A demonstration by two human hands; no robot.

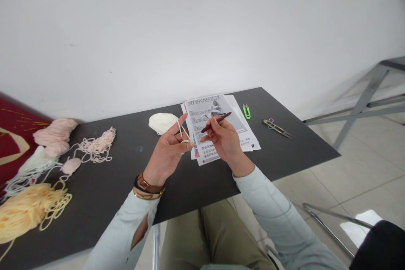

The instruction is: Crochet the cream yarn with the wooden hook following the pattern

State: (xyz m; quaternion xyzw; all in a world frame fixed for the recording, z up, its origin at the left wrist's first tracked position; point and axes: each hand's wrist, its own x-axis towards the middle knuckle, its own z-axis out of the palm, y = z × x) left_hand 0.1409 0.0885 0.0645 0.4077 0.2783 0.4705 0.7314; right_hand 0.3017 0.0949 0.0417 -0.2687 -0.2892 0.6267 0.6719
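White yarn (pixel 181 128) runs over the raised index finger of my left hand (pixel 167 152) and down to its thumb, which pinches the strand. My right hand (pixel 226 139) is closed around a crochet hook (pixel 207 127) with a dark reddish-brown handle, held like a pen. A small gap separates the two hands above the printed sheets (pixel 207 158). Behind my left hand lies a ball of white yarn (pixel 163 122) on the dark table. Whether a stitch sits between the left fingertips is too small to tell.
Green thread snips (pixel 246 111) and metal snips (pixel 276 128) lie right of the sheets on the black table (pixel 126 190). Pink yarn (pixel 55 133), loose pink strands (pixel 98 147) and yellow yarn (pixel 27 211) fill the left end beside a red bag (pixel 15 135). A white wall rises behind.
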